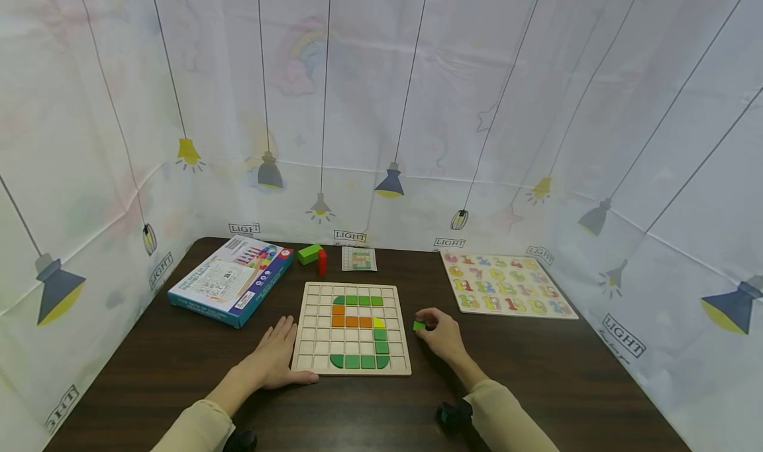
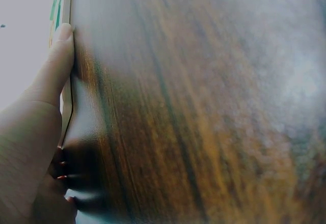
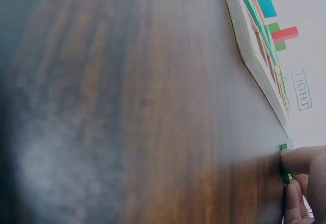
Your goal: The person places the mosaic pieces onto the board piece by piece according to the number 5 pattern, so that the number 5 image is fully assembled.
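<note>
A wooden grid board point(image 1: 308, 336) lies flat in the middle of the table, filled partly with green, orange and yellow tiles. My left hand point(image 1: 269, 360) rests with straight fingers along its left side, the thumb against the near edge. In the left wrist view that thumb point(image 2: 62, 43) lies on the board's edge. To the right of the board, my right hand point(image 1: 444, 338) pinches a small green tile point(image 1: 419, 325) between thumb and fingers, close over the table. The right wrist view shows the same green tile point(image 3: 284, 146) partly hidden by the fingertips.
Behind the board lie a pattern card point(image 1: 359, 259), a green block point(image 1: 309, 254) and a red block point(image 1: 322, 262). A blue-edged puzzle box point(image 1: 235, 280) sits at the back left, a number puzzle board point(image 1: 507, 285) at the back right. Printed curtains close off the table's far side.
</note>
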`<action>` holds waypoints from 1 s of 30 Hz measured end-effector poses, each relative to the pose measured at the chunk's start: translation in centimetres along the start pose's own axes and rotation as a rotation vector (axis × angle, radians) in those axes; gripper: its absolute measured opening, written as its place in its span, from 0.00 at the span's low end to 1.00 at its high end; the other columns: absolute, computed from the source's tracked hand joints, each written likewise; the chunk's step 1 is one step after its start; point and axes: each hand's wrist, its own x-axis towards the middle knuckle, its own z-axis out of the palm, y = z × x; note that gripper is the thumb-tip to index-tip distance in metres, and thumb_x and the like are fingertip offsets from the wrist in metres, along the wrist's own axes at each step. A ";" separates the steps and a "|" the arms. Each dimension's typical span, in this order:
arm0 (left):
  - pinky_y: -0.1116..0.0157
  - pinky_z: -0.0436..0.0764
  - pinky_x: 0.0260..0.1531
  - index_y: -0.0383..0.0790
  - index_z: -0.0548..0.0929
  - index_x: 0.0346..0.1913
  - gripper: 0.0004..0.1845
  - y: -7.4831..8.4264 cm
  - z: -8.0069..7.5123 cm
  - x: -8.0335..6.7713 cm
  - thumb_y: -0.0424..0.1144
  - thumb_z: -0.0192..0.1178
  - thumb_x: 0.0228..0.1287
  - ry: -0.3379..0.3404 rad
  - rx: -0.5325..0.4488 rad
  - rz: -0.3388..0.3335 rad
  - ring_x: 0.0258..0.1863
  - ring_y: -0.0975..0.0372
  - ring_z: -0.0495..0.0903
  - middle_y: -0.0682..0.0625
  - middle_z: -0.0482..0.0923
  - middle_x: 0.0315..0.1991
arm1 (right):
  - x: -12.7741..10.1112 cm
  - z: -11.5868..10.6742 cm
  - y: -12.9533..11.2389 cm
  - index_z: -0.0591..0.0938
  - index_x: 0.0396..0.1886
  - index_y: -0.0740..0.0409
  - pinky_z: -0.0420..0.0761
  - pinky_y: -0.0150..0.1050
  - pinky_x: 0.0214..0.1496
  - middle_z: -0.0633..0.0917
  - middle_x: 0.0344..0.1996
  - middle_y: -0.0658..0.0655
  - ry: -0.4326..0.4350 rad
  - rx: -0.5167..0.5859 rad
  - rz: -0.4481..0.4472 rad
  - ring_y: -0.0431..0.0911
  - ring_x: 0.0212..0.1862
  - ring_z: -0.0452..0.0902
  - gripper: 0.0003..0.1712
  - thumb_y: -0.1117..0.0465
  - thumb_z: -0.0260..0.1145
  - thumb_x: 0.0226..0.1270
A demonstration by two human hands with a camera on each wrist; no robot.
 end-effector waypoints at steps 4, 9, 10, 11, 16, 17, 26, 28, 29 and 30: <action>0.44 0.49 0.65 0.24 0.54 0.70 0.64 0.0 0.0 0.0 0.75 0.58 0.44 0.002 0.003 -0.001 0.70 0.41 0.45 0.30 0.47 0.71 | 0.2 0.0 0.0 0.82 0.43 0.62 0.78 0.46 0.47 0.84 0.37 0.55 0.001 -0.007 0.006 0.50 0.43 0.78 0.16 0.73 0.70 0.52; 0.44 0.49 0.65 0.24 0.53 0.70 0.64 0.1 0.0 0.0 0.75 0.59 0.44 -0.001 0.003 -0.005 0.70 0.41 0.45 0.30 0.47 0.71 | 0.2 0.0 0.0 0.82 0.44 0.63 0.78 0.46 0.47 0.84 0.37 0.55 0.008 -0.001 0.010 0.50 0.42 0.79 0.16 0.73 0.70 0.53; 0.44 0.49 0.65 0.24 0.53 0.70 0.64 0.1 -0.1 0.0 0.75 0.59 0.44 -0.002 0.004 -0.006 0.71 0.41 0.44 0.30 0.47 0.71 | 0.2 0.1 0.0 0.82 0.44 0.63 0.78 0.45 0.47 0.84 0.37 0.55 0.013 -0.002 0.009 0.49 0.42 0.79 0.16 0.73 0.70 0.53; 0.44 0.49 0.65 0.25 0.53 0.70 0.64 0.1 -0.1 0.0 0.75 0.58 0.44 -0.002 0.004 -0.006 0.71 0.41 0.44 0.30 0.46 0.71 | 0.2 0.1 -0.1 0.82 0.44 0.63 0.78 0.45 0.47 0.84 0.37 0.55 0.018 -0.002 0.005 0.49 0.42 0.79 0.16 0.73 0.70 0.53; 0.44 0.48 0.66 0.25 0.53 0.71 0.65 0.0 0.0 0.0 0.76 0.58 0.44 -0.007 0.006 -0.015 0.71 0.42 0.44 0.30 0.46 0.71 | 0.3 0.5 -1.1 0.82 0.45 0.63 0.79 0.45 0.46 0.84 0.38 0.56 0.021 0.010 -0.028 0.50 0.42 0.79 0.16 0.72 0.70 0.54; 0.44 0.48 0.66 0.25 0.53 0.71 0.65 -0.1 0.1 0.0 0.76 0.58 0.44 -0.007 0.005 -0.016 0.71 0.42 0.44 0.31 0.46 0.71 | 0.3 0.7 -1.4 0.82 0.45 0.63 0.79 0.45 0.46 0.84 0.38 0.56 0.017 0.016 -0.033 0.50 0.42 0.79 0.16 0.72 0.70 0.54; 0.44 0.48 0.66 0.26 0.53 0.71 0.65 -0.3 0.4 0.3 0.76 0.57 0.43 -0.003 0.000 -0.016 0.71 0.42 0.43 0.31 0.46 0.71 | 0.3 2.3 -3.6 0.81 0.46 0.63 0.79 0.45 0.45 0.84 0.38 0.54 -0.048 0.026 -0.111 0.48 0.41 0.78 0.16 0.71 0.68 0.55; 0.44 0.47 0.66 0.26 0.53 0.71 0.65 -0.3 0.4 0.3 0.76 0.57 0.43 -0.005 0.000 -0.015 0.71 0.42 0.43 0.31 0.46 0.71 | 0.3 2.6 -4.1 0.81 0.46 0.62 0.79 0.44 0.45 0.84 0.38 0.53 -0.065 0.029 -0.122 0.47 0.41 0.78 0.17 0.71 0.67 0.56; 0.44 0.47 0.66 0.26 0.53 0.71 0.65 -0.3 0.4 0.3 0.76 0.58 0.43 -0.005 0.000 -0.014 0.71 0.42 0.43 0.31 0.46 0.71 | 0.3 2.7 -4.4 0.81 0.46 0.62 0.79 0.44 0.45 0.84 0.38 0.53 -0.074 0.029 -0.129 0.47 0.41 0.78 0.17 0.71 0.67 0.55; 0.44 0.47 0.66 0.26 0.53 0.71 0.65 -0.2 0.3 0.3 0.76 0.58 0.43 -0.004 -0.001 -0.014 0.71 0.42 0.43 0.31 0.46 0.71 | 0.2 2.9 -4.6 0.81 0.47 0.62 0.79 0.43 0.44 0.84 0.39 0.53 -0.084 0.031 -0.133 0.47 0.42 0.78 0.17 0.70 0.67 0.56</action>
